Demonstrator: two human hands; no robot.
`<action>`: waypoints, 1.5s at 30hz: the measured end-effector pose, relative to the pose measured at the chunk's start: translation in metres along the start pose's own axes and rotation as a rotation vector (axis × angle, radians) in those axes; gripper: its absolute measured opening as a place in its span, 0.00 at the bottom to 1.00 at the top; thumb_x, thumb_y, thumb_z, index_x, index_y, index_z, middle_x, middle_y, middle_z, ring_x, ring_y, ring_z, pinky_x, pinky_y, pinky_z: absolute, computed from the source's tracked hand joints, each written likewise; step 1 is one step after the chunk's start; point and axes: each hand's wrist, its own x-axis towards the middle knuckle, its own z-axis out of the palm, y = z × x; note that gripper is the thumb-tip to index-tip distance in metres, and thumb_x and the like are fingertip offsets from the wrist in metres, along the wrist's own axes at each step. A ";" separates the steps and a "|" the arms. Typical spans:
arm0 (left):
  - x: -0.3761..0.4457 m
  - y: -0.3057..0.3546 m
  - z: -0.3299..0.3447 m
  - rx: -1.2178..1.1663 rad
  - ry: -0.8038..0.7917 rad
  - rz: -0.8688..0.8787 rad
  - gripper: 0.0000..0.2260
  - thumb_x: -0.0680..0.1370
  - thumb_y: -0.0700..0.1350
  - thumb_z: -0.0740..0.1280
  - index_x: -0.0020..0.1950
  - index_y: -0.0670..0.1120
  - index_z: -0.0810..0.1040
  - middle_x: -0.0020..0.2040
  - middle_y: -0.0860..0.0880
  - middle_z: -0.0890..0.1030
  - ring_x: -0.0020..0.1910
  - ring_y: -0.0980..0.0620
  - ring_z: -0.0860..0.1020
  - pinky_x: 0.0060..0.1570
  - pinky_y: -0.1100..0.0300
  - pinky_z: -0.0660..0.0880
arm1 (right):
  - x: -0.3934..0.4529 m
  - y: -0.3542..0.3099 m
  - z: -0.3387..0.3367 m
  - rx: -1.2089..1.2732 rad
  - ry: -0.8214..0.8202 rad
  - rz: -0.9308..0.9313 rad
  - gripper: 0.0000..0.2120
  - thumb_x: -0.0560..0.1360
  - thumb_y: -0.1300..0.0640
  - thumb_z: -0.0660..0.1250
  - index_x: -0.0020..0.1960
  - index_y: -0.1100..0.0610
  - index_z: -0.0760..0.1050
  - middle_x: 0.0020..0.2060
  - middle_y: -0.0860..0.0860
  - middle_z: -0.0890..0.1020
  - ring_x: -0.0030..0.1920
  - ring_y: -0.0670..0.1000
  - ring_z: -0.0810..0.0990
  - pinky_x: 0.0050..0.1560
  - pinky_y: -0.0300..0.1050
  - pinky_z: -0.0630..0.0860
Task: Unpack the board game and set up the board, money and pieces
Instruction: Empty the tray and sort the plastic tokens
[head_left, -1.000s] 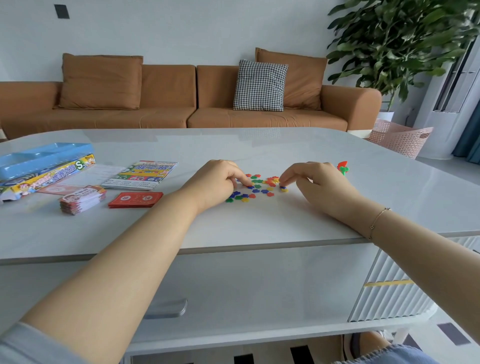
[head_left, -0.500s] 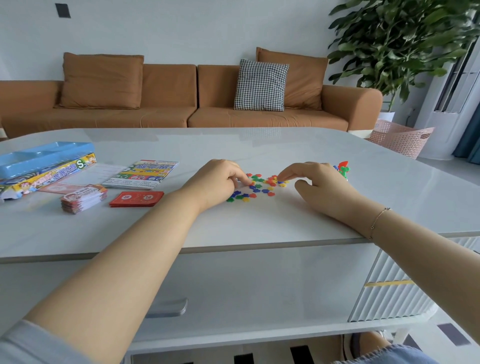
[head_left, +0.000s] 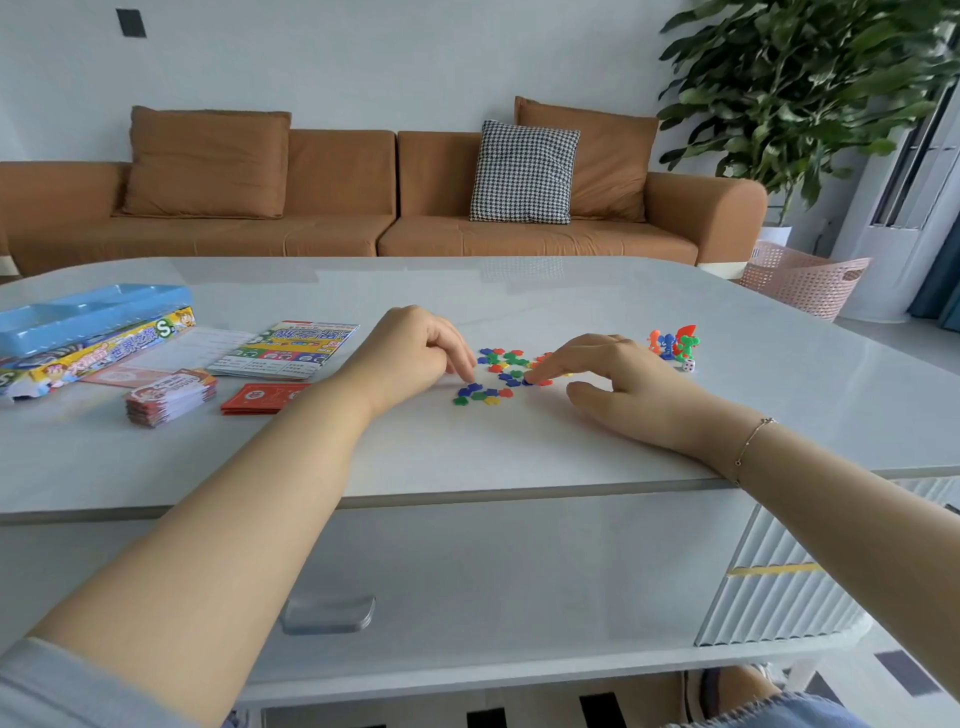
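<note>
Several small flat plastic tokens (head_left: 501, 371) in red, blue, green and yellow lie scattered mid-table. My left hand (head_left: 415, 356) rests at their left edge, fingers curled, fingertips touching the table by the nearest tokens. My right hand (head_left: 613, 371) is on their right, index finger stretched onto a blue token, thumb apart. Neither hand lifts anything. Coloured pawns (head_left: 672, 344) and a white die (head_left: 689, 366) stand beyond the right hand. The folded board (head_left: 285, 349), a stack of paper money (head_left: 170, 396), red cards (head_left: 262, 399) and the game box with its blue tray (head_left: 88, 325) lie to the left.
The white table (head_left: 467, 447) has its front edge close to me. A paper sheet (head_left: 171, 349) lies between box and board. Beyond the table stand a brown sofa (head_left: 332, 208), a pink basket (head_left: 802, 283) and a large plant (head_left: 810, 88).
My right index finger has slid leftwards among the tokens onto a blue one. My left fingertips shifted slightly at the pile's left edge. The tokens are spread a little differently.
</note>
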 end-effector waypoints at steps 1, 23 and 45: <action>-0.001 -0.001 0.000 0.003 -0.021 -0.014 0.24 0.67 0.26 0.55 0.34 0.50 0.84 0.42 0.51 0.84 0.39 0.59 0.79 0.44 0.68 0.74 | 0.000 0.000 0.000 -0.006 -0.004 0.007 0.20 0.71 0.55 0.56 0.58 0.47 0.79 0.55 0.44 0.81 0.57 0.43 0.75 0.63 0.44 0.69; -0.008 0.000 -0.002 -0.024 -0.060 -0.022 0.22 0.68 0.26 0.58 0.35 0.49 0.85 0.45 0.52 0.85 0.47 0.60 0.80 0.49 0.67 0.75 | 0.005 -0.017 0.008 0.086 -0.056 -0.057 0.22 0.69 0.57 0.57 0.59 0.48 0.79 0.55 0.47 0.80 0.57 0.45 0.75 0.62 0.41 0.69; -0.028 0.000 0.000 0.026 -0.113 0.022 0.17 0.77 0.38 0.65 0.62 0.54 0.78 0.59 0.56 0.78 0.57 0.58 0.76 0.58 0.66 0.71 | 0.005 -0.012 0.007 0.097 0.259 0.153 0.13 0.75 0.60 0.61 0.51 0.47 0.82 0.50 0.49 0.82 0.50 0.50 0.78 0.52 0.48 0.73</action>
